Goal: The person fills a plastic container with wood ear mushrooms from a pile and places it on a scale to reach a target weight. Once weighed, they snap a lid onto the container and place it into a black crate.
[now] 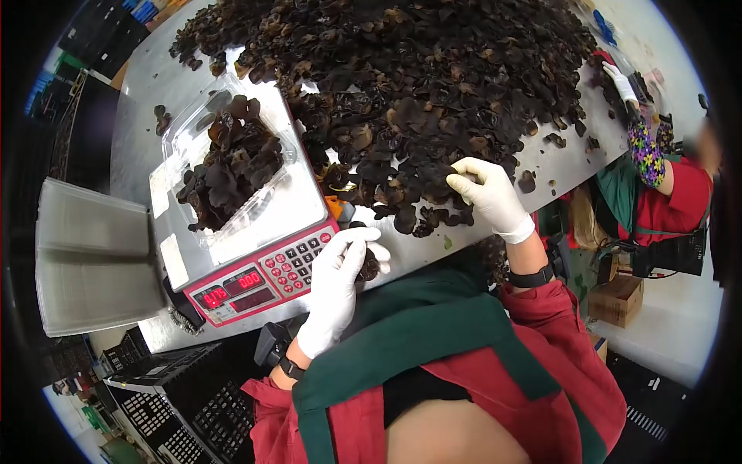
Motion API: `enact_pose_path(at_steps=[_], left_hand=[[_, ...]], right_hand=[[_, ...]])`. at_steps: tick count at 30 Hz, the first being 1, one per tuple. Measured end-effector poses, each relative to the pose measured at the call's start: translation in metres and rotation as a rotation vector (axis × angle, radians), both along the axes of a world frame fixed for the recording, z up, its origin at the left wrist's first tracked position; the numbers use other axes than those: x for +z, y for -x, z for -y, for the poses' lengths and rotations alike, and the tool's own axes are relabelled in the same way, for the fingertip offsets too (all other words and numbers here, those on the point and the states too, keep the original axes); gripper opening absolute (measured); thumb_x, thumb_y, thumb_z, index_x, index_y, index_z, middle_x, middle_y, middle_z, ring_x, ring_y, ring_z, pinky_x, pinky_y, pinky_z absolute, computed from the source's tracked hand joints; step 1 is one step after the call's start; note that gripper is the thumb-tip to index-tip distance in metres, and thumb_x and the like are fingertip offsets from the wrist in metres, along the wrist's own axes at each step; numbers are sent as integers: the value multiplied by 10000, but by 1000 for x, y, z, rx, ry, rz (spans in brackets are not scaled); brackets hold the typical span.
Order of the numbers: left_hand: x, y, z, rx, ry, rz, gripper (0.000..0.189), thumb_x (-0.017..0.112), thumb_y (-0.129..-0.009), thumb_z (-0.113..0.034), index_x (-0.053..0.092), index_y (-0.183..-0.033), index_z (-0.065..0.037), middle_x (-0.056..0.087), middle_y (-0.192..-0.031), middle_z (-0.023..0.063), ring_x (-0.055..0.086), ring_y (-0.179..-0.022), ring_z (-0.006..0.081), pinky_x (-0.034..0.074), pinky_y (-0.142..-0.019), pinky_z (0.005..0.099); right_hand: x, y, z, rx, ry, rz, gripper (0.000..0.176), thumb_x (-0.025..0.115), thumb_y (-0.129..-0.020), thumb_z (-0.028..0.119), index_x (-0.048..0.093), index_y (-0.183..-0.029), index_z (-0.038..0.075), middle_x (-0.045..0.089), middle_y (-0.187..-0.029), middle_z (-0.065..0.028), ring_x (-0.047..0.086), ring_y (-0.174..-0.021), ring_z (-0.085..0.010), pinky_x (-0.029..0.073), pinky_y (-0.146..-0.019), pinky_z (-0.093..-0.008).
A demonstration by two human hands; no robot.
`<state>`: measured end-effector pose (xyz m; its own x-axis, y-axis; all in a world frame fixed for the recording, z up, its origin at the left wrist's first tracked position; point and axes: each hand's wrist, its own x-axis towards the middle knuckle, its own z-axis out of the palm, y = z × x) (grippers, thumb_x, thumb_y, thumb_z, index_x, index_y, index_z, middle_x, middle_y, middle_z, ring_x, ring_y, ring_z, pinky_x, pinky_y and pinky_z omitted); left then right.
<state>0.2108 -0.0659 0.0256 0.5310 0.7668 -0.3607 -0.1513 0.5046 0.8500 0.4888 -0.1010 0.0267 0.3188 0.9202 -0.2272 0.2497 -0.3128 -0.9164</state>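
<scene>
My left hand, in a white glove, is curled around dark wood ear mushrooms beside the keypad of the scale. My right hand, also gloved, has thumb and forefinger pinched at a dark wood ear mushroom by the near edge of a large heap of wood ear mushrooms. On the red-framed weighing scale sits a clear plastic tray with a mound of wood ear mushrooms in it. Red digits glow on the scale display.
A stack of clear plastic trays stands left of the scale. The metal table ends just before my body. Black crates are below left. At the right, a co-worker in a red top reaches toward the table; a cardboard box sits lower.
</scene>
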Motion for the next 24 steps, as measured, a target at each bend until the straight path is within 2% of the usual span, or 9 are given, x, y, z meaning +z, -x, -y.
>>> enact_pose_path(at_steps=[2,5,9,14,16,18,20,22,24], left_hand=[[-1,3,-1,-44,-5,-63,254,494,-1061,-201,621,-1219,-48,648,-865,17,529,-691,51,428,-626,212],[14,9,-5,-136,-19,-92,252,483,-1049,-168,603,-1249,-70,536,-821,-32,434,-700,37,349,-635,197],[58,36,-16,-119,-208,-56,508,592,-877,36,501,-1368,-57,561,-945,8,535,-846,92,448,-773,226],[68,80,-35,337,-429,-173,315,690,-813,105,613,-1111,37,678,-959,80,647,-828,140,541,-746,272],[60,95,-39,387,-516,-163,277,704,-816,102,640,-1074,25,678,-960,75,657,-812,140,541,-708,257],[49,106,-37,388,-515,-144,272,709,-820,106,662,-1070,9,681,-949,69,660,-806,131,535,-684,241],[44,110,-31,364,-420,-168,249,711,-830,104,678,-1052,-4,682,-976,49,650,-778,108,531,-664,227],[43,112,-27,324,-361,-236,248,713,-838,97,681,-1061,-7,684,-994,43,645,-784,92,533,-662,222],[44,108,-24,316,-345,-215,233,704,-855,85,685,-1066,-10,692,-1011,42,631,-803,67,533,-674,211]], right_hand=[[6,1,-3,45,7,-29,162,696,-924,158,687,-974,4,596,-753,28,504,-688,-46,416,-617,-232],[21,8,-20,88,-33,14,155,690,-918,143,683,-987,5,602,-759,25,506,-692,-49,419,-625,-236],[65,39,-63,194,-184,69,175,686,-898,138,687,-977,-18,645,-792,-6,552,-721,-65,458,-667,-251],[94,113,-136,432,-610,207,187,714,-858,170,693,-974,25,648,-813,-104,631,-733,-205,501,-695,-327],[89,146,-168,486,-776,314,157,706,-859,148,681,-945,20,620,-810,-90,586,-706,-197,478,-677,-321],[77,175,-194,512,-885,352,168,704,-853,170,688,-947,32,646,-845,-118,622,-737,-265,502,-706,-358],[63,195,-215,575,-832,490,180,675,-868,206,695,-985,71,661,-950,-120,626,-945,-291,492,-850,-394],[56,204,-222,673,-673,725,211,670,-868,230,698,-1016,81,654,-1043,-113,602,-1023,-295,472,-905,-419],[54,204,-222,686,-619,745,243,670,-868,258,705,-1026,77,644,-1087,-113,595,-1036,-307,466,-918,-437]])
